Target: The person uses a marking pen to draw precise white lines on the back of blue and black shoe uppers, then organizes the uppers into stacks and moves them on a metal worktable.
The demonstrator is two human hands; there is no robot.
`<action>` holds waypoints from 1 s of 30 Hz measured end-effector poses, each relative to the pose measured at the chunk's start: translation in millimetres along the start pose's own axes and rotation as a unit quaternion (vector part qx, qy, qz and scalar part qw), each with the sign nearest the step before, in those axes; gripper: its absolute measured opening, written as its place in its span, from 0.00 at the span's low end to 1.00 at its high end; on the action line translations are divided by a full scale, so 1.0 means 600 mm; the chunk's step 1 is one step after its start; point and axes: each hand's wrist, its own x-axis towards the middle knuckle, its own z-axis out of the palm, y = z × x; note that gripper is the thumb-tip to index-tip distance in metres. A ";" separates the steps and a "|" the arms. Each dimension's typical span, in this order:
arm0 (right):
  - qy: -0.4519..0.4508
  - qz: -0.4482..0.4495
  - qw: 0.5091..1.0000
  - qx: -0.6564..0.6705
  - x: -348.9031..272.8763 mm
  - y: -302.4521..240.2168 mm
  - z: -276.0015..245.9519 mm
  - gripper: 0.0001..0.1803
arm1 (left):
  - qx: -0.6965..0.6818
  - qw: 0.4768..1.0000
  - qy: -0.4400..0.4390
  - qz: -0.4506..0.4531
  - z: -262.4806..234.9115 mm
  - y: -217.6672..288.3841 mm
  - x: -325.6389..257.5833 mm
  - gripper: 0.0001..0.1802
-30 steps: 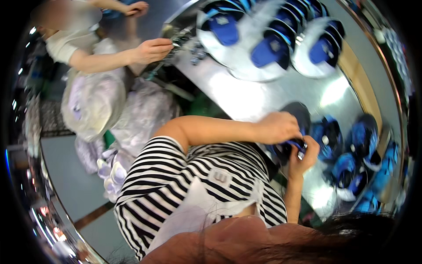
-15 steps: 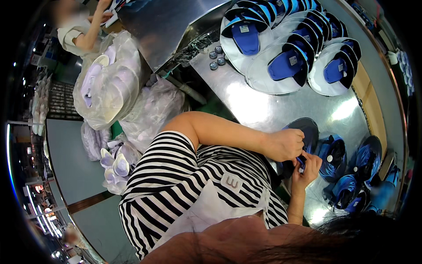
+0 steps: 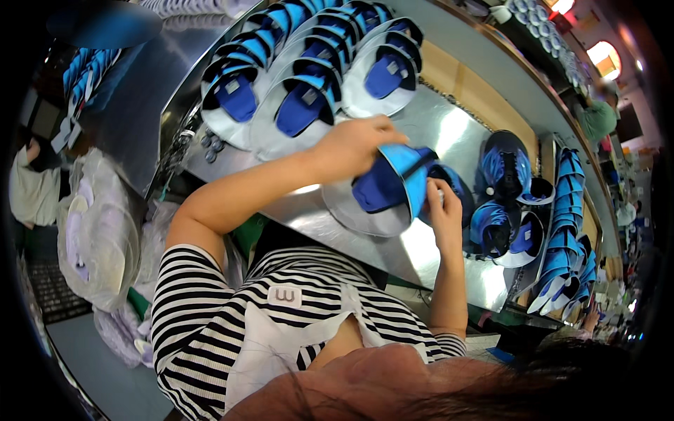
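In front of me is a shoe upper (image 3: 379, 184) with a pale rounded rim, a dark blue inner pad, a bright blue band and a black strap. My left hand (image 3: 365, 144) is curled over its upper edge, fingers closed and slightly blurred. At the right edge of the blue band, my right hand (image 3: 444, 203) pinches with thumb and fingers. A dark rounded shoe (image 3: 458, 188) lies just behind my right fingertips, partly hidden. Nested rows of similar blue and white uppers (image 3: 298, 109) stand at the far side of the metal table (image 3: 288, 210).
Dark blue patterned shoes (image 3: 504, 168) sit to the right. Beyond them a long stack of blue pieces (image 3: 565, 217) runs along the edge. Small round dark pots (image 3: 210, 144) stand at the table's left corner. Clear bags of pale lavender pieces (image 3: 98, 231) are at left.
The view has swung right. Both hands were together at a dark shoe near my body; now they are apart at a blue and white upper farther up the table.
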 end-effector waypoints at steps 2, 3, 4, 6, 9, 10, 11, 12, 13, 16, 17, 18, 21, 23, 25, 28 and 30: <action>0.056 -0.063 0.990 -0.111 -0.025 0.003 -0.023 0.15 | 0.038 0.997 -0.011 -0.069 0.004 -0.056 0.038 0.18; 0.120 -0.074 0.979 -0.150 -0.033 0.009 -0.028 0.19 | 0.095 0.992 -0.005 -0.084 0.012 -0.089 0.063 0.13; 0.143 -0.123 0.938 -0.292 -0.038 0.015 -0.040 0.22 | 0.143 0.983 -0.029 -0.109 0.017 -0.122 0.096 0.10; 0.192 -0.144 0.917 -0.320 -0.032 0.027 -0.041 0.28 | 0.233 0.955 -0.085 -0.165 0.041 -0.185 0.168 0.11; 0.098 -0.109 0.955 -0.259 -0.010 0.062 -0.033 0.32 | 0.290 0.945 0.092 -0.115 0.076 -0.280 0.224 0.09; 0.079 -0.125 0.955 -0.258 -0.007 0.061 -0.040 0.31 | 0.289 0.938 0.160 -0.107 0.084 -0.286 0.243 0.11; 0.048 -0.141 0.955 -0.256 -0.004 0.060 -0.043 0.30 | 0.298 0.936 0.164 -0.089 0.090 -0.304 0.246 0.12; 0.014 -0.159 0.955 -0.249 -0.003 0.058 -0.045 0.29 | 0.310 0.933 0.165 -0.073 0.100 -0.322 0.246 0.14; -0.029 -0.162 0.963 -0.211 -0.006 0.056 -0.057 0.28 | 0.310 0.934 0.160 -0.073 0.128 -0.340 0.252 0.16; -0.105 -0.141 0.971 -0.162 -0.008 0.052 -0.068 0.21 | 0.235 0.954 0.170 -0.082 0.137 -0.275 0.267 0.27; -0.129 -0.158 0.966 -0.159 -0.006 0.050 -0.064 0.20 | 0.291 0.937 0.194 -0.021 0.143 -0.279 0.264 0.27; -0.142 -0.170 0.963 -0.155 -0.004 0.049 -0.060 0.19 | 0.301 0.927 0.220 0.044 0.128 -0.228 0.248 0.26; -0.228 -0.205 0.942 -0.134 0.006 0.041 -0.042 0.19 | 0.145 0.974 0.136 0.107 0.117 -0.144 0.158 0.23; -0.255 -0.230 0.932 -0.113 0.016 0.042 -0.039 0.20 | 0.003 0.998 0.022 0.052 0.079 -0.058 0.051 0.16; -0.247 -0.242 0.935 -0.076 0.024 0.048 -0.038 0.18 | 0.100 0.981 0.070 0.151 0.027 -0.017 -0.048 0.13; -0.175 -0.089 0.980 0.027 0.011 0.046 -0.034 0.16 | 0.162 0.965 0.206 -0.002 -0.051 -0.041 -0.226 0.16; -0.130 -0.129 0.983 -0.035 0.019 0.042 -0.026 0.11 | 0.276 0.905 0.256 -0.200 -0.120 -0.050 -0.316 0.20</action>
